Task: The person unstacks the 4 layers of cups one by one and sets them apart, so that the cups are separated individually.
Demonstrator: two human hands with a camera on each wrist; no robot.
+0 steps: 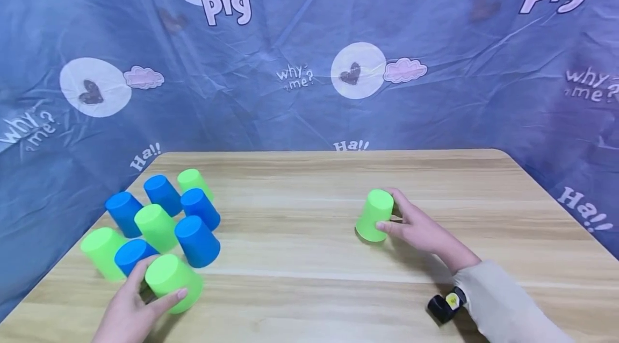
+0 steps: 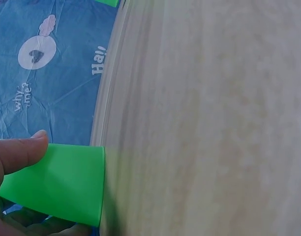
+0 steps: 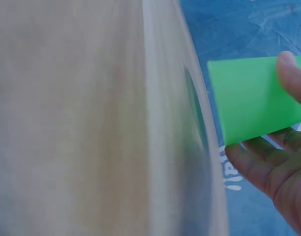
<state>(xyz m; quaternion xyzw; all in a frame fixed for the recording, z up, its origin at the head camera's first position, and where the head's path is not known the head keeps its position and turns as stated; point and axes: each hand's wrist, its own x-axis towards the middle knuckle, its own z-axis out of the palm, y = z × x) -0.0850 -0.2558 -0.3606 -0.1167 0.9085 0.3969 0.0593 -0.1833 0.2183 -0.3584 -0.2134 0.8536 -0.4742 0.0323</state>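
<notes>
Near the front left of the table, my left hand (image 1: pixel 129 304) grips an upside-down green cup (image 1: pixel 175 281), thumb on one side and fingers round the other. The left wrist view shows the rim of this cup (image 2: pixel 72 184) right at the tabletop. Right of the middle, my right hand (image 1: pixel 416 227) holds another upside-down green cup (image 1: pixel 374 213) between thumb and fingers. Its rim is close over the wood, with a gap to the tabletop showing in the right wrist view, where the thumb lies across the green wall (image 3: pixel 254 98).
Blue cups (image 1: pixel 197 241) and green cups (image 1: pixel 156 227) stand upside down in a cluster beyond my left hand. A printed blue cloth (image 1: pixel 300 112) hangs behind the wooden table (image 1: pixel 290 187). A black wrist strap (image 1: pixel 442 308) sits at the right sleeve.
</notes>
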